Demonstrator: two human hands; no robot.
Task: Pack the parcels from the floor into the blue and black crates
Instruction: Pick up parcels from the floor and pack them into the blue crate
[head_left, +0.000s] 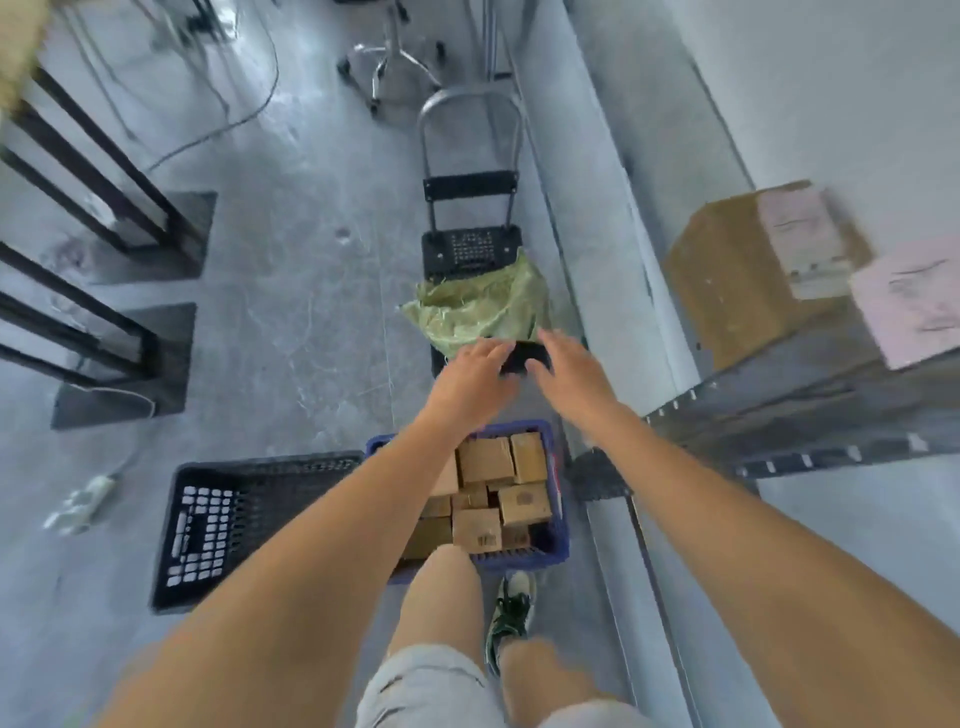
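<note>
Both hands grip a small black parcel (blurred) above the blue crate.

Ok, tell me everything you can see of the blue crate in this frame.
The blue crate looks like moulded plastic with perforated walls. It stands upright on the grey floor, just ahead of the person's legs, its left wall against the black crate. Brown cardboard parcels lie packed close inside, almost up to the rim. The left forearm crosses above its left part and hides that side. Neither hand touches it.
</note>
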